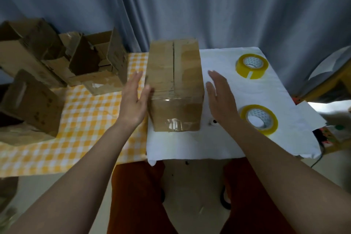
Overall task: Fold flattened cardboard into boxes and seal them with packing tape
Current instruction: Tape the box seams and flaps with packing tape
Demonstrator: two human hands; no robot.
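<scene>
A closed brown cardboard box stands on the white cloth, its top flaps meeting in a centre seam with clear tape across the near end and down the front. My left hand is flat and open beside the box's left side, thumb near its edge. My right hand is flat and open a little off the box's right side, touching nothing. Two rolls of yellowish packing tape lie on the cloth to the right, one far and one near.
Several folded cardboard boxes, some with open tops, stand on the yellow checked tablecloth at the left. A grey curtain hangs behind the table. A wooden piece of furniture is at the right edge. My legs show below the table's front edge.
</scene>
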